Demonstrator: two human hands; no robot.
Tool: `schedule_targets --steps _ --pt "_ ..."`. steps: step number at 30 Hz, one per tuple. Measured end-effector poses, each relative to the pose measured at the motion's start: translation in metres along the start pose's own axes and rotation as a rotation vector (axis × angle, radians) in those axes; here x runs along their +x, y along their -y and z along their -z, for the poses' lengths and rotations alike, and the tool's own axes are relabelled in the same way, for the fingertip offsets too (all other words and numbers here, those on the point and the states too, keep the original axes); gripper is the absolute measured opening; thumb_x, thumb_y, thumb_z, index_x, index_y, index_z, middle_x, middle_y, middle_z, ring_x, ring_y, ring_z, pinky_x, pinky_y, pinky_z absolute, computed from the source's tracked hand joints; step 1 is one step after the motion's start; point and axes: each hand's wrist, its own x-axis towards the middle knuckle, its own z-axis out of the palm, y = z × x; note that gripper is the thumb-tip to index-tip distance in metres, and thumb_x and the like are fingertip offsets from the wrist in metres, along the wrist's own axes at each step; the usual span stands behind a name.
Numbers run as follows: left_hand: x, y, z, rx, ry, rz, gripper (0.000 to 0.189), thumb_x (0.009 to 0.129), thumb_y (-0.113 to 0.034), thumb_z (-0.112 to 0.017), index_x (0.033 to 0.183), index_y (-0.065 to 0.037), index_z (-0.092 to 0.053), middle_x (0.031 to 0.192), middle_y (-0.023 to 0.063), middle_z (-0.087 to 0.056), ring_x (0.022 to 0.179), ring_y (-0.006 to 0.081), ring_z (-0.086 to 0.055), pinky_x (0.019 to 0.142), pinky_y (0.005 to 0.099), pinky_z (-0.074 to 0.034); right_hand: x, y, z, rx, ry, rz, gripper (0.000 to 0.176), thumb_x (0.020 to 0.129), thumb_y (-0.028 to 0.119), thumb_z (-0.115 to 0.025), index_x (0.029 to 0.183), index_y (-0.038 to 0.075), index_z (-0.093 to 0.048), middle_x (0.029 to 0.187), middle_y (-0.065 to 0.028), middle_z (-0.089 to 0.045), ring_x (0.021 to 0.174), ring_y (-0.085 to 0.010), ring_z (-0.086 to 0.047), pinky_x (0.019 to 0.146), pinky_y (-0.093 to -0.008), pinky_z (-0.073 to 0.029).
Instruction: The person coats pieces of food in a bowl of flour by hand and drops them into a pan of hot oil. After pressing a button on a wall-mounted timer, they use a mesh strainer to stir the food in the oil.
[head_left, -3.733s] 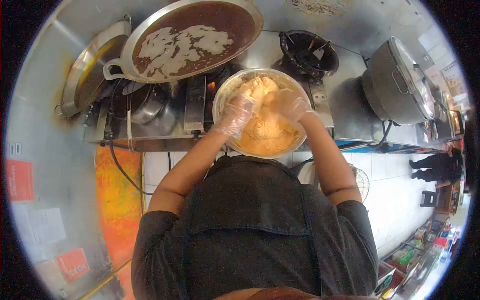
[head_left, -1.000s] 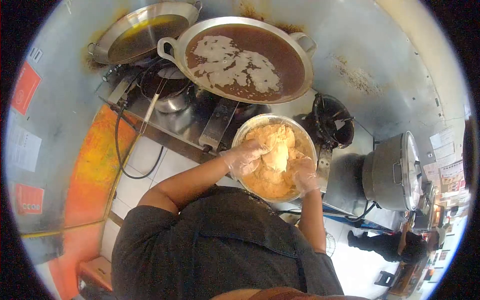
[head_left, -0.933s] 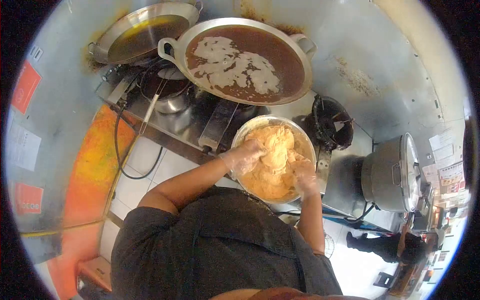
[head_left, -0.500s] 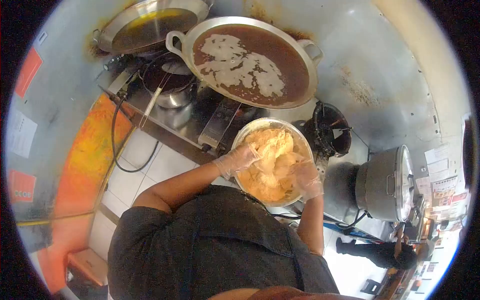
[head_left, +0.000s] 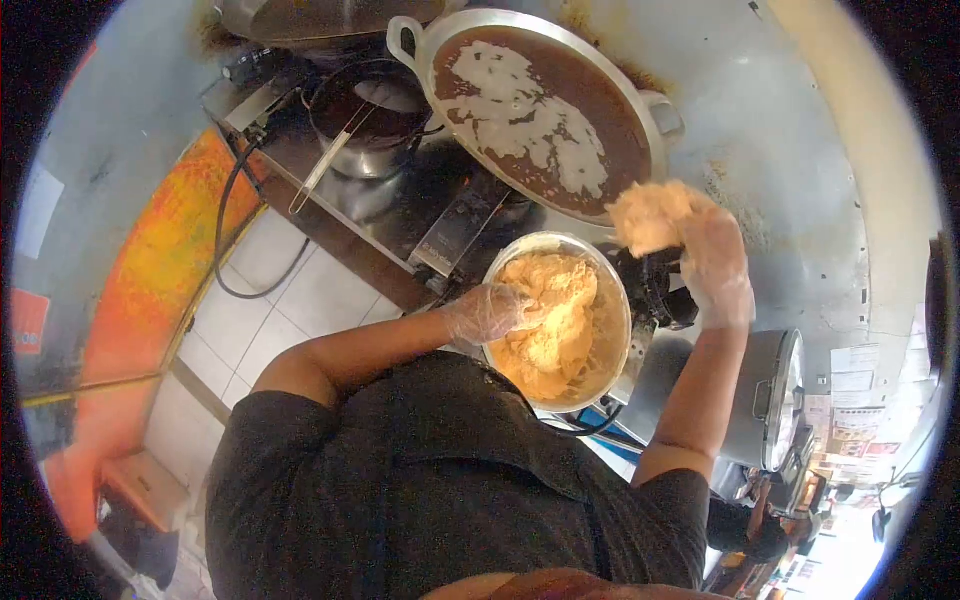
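My right hand [head_left: 717, 262], in a clear plastic glove, grips a breaded chicken piece [head_left: 650, 217] with a rough, pale orange crust. It is raised beyond the bowl, close to the lower right rim of the big oil pan [head_left: 618, 216]. Brown oil with patches of pale foam fills that pan. My left hand [head_left: 487, 313], gloved too, is at the left side of a round metal bowl [head_left: 626, 345]. Its fingers are curled on a coated piece among the floury breading [head_left: 545, 345]; the fingertips are partly hidden by coating.
Left of the big pan stands a pot [head_left: 375, 160] with a long-handled strainer [head_left: 325, 175] across it. A second wide pan [head_left: 330, 25] is at the top. A blackened burner [head_left: 672, 300] and a large lidded pot [head_left: 760, 395] are on the right. Another person [head_left: 750, 525] stands lower right.
My right hand has come up out of the bowl and moved right and away from me with a breaded chicken piece. My left hand stays at the bowl. The view has shifted slightly.
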Motion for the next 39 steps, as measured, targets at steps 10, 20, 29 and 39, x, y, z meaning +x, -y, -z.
schedule_targets --steps 10,20,29,39 --pt "-0.003 0.005 0.001 -0.304 0.121 0.082 0.032 0.087 -0.017 -0.054 0.112 0.001 -0.056 0.091 0.0162 -0.059 0.089 0.0297 -0.060 0.078 0.0435 -0.049 0.104 -0.029 -0.080 -0.144 0.109 0.165 0.038 0.080 0.003 -0.053 0.117 0.008 -0.061 0.117 -0.0110 -0.063 0.109 -0.0268 -0.059 0.096 -0.0335 -0.047" --pt "-0.003 0.008 -0.034 -0.210 -0.087 0.025 0.027 0.085 -0.017 -0.053 0.106 -0.001 -0.061 0.082 0.0143 -0.060 0.075 0.0267 -0.061 0.066 0.0388 -0.051 0.134 -0.030 -0.126 -0.208 0.559 -0.067 0.020 0.081 0.012 -0.059 0.098 0.010 -0.071 0.100 -0.0142 -0.068 0.097 -0.0303 -0.064 0.086 -0.0367 -0.050" --pt "-0.001 0.007 -0.032 -0.165 0.058 -0.020 0.018 0.081 -0.016 -0.055 0.087 -0.001 -0.064 0.085 0.0155 -0.058 0.078 0.0311 -0.059 0.071 0.0433 -0.049 0.079 -0.028 -0.078 -0.250 0.105 0.129 0.021 0.085 0.006 -0.055 0.102 0.006 -0.067 0.103 -0.0130 -0.066 0.098 -0.0285 -0.062 0.086 -0.0367 -0.050" --pt "0.040 -0.024 0.079 -0.509 0.061 0.107 0.037 0.087 -0.010 -0.048 0.123 -0.002 -0.055 0.100 0.0156 -0.061 0.090 0.0297 -0.059 0.076 0.0393 -0.052 -0.098 -0.035 -0.103 0.011 -0.116 -0.102 0.029 0.078 -0.001 -0.054 0.103 0.009 -0.061 0.091 -0.0115 -0.062 0.084 -0.0306 -0.062 0.075 -0.0374 -0.050"
